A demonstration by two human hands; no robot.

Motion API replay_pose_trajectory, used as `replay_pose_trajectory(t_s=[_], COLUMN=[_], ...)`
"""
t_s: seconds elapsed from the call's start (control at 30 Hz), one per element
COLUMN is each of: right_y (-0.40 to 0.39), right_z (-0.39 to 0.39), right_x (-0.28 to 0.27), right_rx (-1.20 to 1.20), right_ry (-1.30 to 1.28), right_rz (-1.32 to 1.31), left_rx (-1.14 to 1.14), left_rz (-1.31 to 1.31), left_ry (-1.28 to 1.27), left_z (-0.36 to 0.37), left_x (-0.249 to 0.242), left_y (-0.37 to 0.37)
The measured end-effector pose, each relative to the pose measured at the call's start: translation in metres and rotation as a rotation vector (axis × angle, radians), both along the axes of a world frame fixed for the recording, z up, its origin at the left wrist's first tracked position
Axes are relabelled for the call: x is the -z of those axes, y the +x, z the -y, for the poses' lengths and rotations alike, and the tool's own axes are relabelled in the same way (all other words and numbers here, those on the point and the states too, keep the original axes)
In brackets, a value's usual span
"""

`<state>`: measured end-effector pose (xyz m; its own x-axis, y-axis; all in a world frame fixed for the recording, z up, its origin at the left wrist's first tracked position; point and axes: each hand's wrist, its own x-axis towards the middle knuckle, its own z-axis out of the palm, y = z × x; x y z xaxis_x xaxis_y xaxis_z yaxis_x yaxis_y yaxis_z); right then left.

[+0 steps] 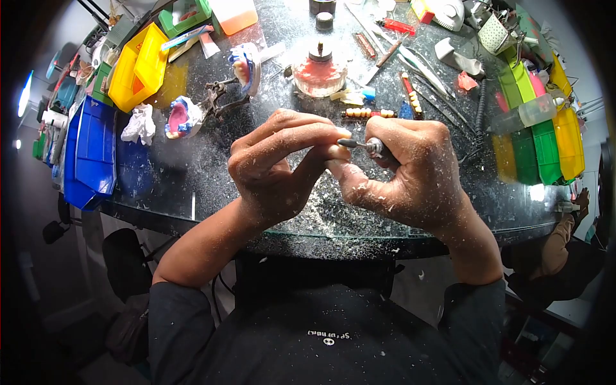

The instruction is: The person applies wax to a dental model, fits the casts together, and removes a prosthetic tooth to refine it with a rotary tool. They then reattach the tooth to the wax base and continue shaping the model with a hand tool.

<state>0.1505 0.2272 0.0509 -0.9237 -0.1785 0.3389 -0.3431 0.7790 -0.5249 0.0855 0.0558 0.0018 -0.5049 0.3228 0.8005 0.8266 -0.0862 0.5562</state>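
Observation:
My right hand (410, 170) is wrapped round a metal rotary handpiece (375, 147), whose dark burr (348, 143) points left. The fingertips of my left hand (282, 160) are pinched around a small pale piece (344, 133), mostly hidden by the fingers, and the burr lies against it. The tips of both hands are close together above the dark table (218, 196). White dust and shavings cover the hands and the table below them. Just beyond the hands lie rows of artificial teeth (369, 113).
Dental models (182, 118) and an articulator (224, 96) stand at the left. A glass burner (319, 74) is at the back centre. Blue (90, 154) and yellow bins (138, 67) line the left edge, green bins (547, 154) the right. Another person's arm (557, 247) shows far right.

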Motion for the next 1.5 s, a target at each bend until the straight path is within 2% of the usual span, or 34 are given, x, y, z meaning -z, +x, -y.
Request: replay_pose_trajectory(t_s=[0.6,1.5], right_y=[-0.0022,0.0004], right_z=[-0.0014,-0.0015], right_x=[0.0046,0.0024], right_rx=[0.038,0.019], right_ry=[0.039,0.045], right_rz=[-0.093,-0.038], left_rx=[-0.053,-0.041], left_rz=[-0.037,-0.066], left_ry=[-0.021,-0.038], left_z=[0.0003,0.0008], left_x=[0.0035,0.0056], left_y=[-0.0016,-0.0045])
